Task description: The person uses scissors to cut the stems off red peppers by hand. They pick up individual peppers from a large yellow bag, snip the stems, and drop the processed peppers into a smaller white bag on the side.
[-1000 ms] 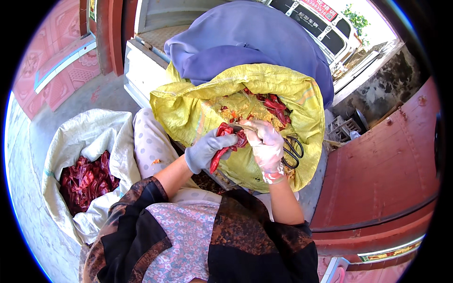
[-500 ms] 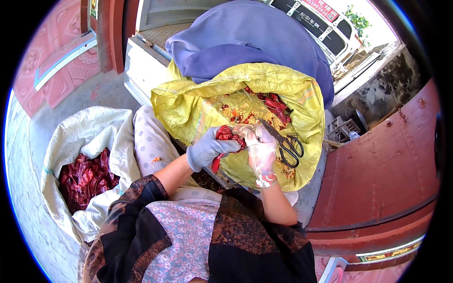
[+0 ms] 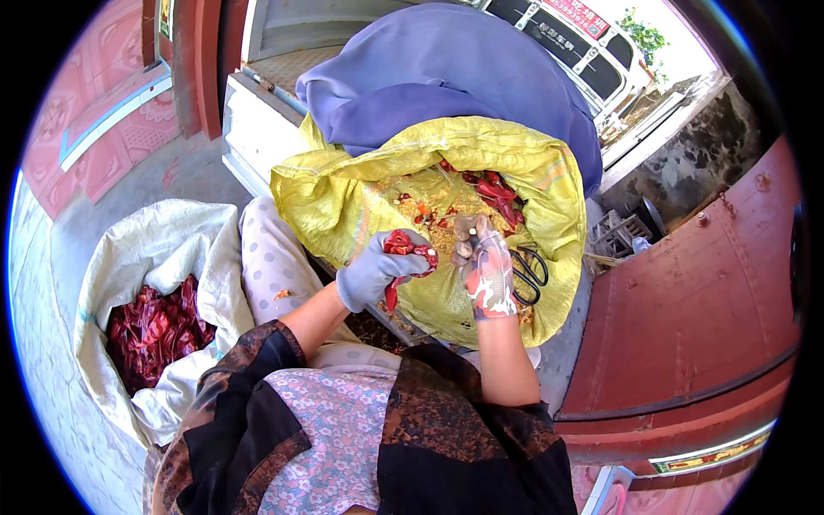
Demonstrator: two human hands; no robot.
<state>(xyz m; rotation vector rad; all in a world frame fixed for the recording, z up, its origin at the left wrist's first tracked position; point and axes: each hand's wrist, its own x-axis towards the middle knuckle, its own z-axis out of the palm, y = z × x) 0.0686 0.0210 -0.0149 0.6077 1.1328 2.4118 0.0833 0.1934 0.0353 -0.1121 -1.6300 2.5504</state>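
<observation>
My left hand [image 3: 369, 273], in a grey glove, is closed around several dried red chillies [image 3: 399, 243]. One of them hangs below the fingers. A little to the right, my right hand [image 3: 485, 268] wears a thin patterned glove, its fingers curled together; what they pinch, if anything, is too small to name. Both hands are above a yellow woven sack [image 3: 343, 184] holding yellow seeds and bits of chilli. Black-handled scissors [image 3: 529, 276] show beside my right hand, which hides their blades. More red chillies [image 3: 498, 196] lie toward the sack's far right.
A white woven sack [image 3: 215, 249] of dried red chillies [image 3: 154, 326] stands at the left, by my leg. Purple-blue cloth [image 3: 446, 64] covers a bulky shape behind the yellow sack. A dark red metal panel [image 3: 687, 300] rises at the right; a white vehicle [image 3: 566, 39] is beyond.
My right hand has drawn away from the left hand, slightly to the right, and now covers the scissor blades. The left hand keeps hold of the chillies.
</observation>
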